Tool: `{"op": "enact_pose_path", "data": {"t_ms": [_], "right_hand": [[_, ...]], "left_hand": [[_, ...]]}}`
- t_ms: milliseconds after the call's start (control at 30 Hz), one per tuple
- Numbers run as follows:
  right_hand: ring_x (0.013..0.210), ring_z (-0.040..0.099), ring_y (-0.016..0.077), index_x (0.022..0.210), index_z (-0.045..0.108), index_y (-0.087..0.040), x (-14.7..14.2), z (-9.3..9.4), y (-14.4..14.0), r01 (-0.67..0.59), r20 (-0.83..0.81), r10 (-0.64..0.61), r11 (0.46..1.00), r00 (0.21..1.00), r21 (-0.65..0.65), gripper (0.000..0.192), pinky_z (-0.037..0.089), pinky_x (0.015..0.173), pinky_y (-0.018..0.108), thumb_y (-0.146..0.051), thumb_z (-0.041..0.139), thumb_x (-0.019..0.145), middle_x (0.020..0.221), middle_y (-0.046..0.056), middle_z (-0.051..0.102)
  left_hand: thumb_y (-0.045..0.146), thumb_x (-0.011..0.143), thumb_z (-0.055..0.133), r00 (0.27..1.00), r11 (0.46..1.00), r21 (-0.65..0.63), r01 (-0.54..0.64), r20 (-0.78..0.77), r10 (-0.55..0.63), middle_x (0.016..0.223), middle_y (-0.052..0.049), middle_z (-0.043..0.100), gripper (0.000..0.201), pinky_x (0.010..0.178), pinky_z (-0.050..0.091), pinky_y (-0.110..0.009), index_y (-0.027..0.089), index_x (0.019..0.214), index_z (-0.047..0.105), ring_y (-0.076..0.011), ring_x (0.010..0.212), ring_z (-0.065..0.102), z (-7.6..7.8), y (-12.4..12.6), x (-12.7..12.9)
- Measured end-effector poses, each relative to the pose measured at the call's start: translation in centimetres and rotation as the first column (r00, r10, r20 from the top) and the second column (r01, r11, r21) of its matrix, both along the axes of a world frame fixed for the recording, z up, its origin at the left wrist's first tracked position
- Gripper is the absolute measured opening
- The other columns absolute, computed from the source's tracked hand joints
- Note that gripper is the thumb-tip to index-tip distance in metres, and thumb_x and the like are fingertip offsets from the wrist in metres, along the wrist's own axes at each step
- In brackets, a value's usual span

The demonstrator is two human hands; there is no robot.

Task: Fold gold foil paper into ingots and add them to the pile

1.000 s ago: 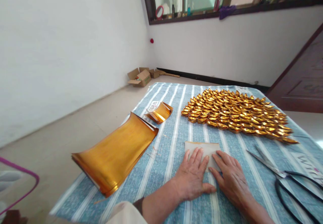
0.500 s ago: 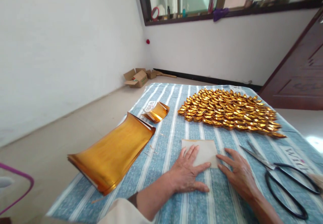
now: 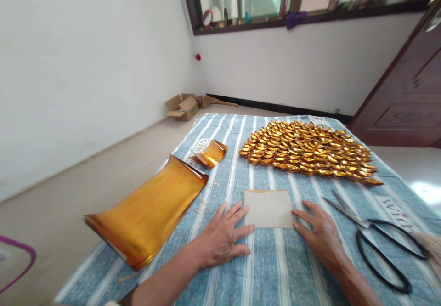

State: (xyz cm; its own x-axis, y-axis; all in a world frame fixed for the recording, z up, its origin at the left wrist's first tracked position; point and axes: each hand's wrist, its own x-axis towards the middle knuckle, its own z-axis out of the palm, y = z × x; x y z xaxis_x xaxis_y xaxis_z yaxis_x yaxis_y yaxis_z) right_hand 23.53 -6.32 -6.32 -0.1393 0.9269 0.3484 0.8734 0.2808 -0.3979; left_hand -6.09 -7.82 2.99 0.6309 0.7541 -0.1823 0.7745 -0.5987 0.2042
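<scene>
A pale, nearly square sheet of paper point(image 3: 268, 209) lies flat on the striped cloth, with a thin gold strip along its far edge. My left hand point(image 3: 223, 235) rests at the paper's left side, fingers spread, the fingertips at its edge. At the right edge my right hand point(image 3: 319, 232) lies with fingers apart, its fingertips by the paper. Neither hand grips anything. Black-handled scissors point(image 3: 363, 224) lie partly opened to the right of my right hand. Left of my left hand is a stack of large gold foil sheets point(image 3: 148, 209).
Rows of folded gold foil ingots point(image 3: 310, 152) cover the far right of the blue-and-white striped tablecloth point(image 3: 275, 269). A smaller curled stack of gold foil point(image 3: 211, 154) sits farther back. Cardboard boxes point(image 3: 184, 108) stand on the floor beyond the table.
My left hand has slid left off the paper to its left edge, uncovering the sheet. My right hand stays beside the right edge. The view has shifted slightly.
</scene>
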Motion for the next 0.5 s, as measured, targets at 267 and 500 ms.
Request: {"op": "enact_pose_path", "data": {"t_ms": [267,500], "right_hand": [[0.117,0.051,0.0296,0.103,0.073,-0.027,-0.4,0.9,0.1,0.029,-0.001,-0.029,0.999,1.000,-0.038,0.026,0.042,0.097,0.049,-0.031,0.060,0.080,0.122,0.010,0.058],[0.117,0.052,0.0300,0.102,0.072,-0.026,-1.1,1.5,0.5,0.047,-0.021,-0.047,0.998,0.999,-0.044,0.027,0.041,0.097,0.050,-0.027,0.064,0.076,0.122,0.010,0.059]], "left_hand": [[0.022,0.084,0.059,0.989,0.991,0.106,-0.085,-0.111,0.096,0.101,-0.006,0.068,0.013,0.106,0.028,-0.060,0.021,0.076,0.070,-0.0300,0.114,0.055,2.1,1.4,2.6],[0.016,0.086,0.056,0.985,0.937,0.323,-0.134,0.143,0.091,0.118,-0.012,0.062,0.017,0.103,0.039,-0.045,0.015,0.101,0.064,-0.0261,0.118,0.053,0.7,4.0,6.6]]}}
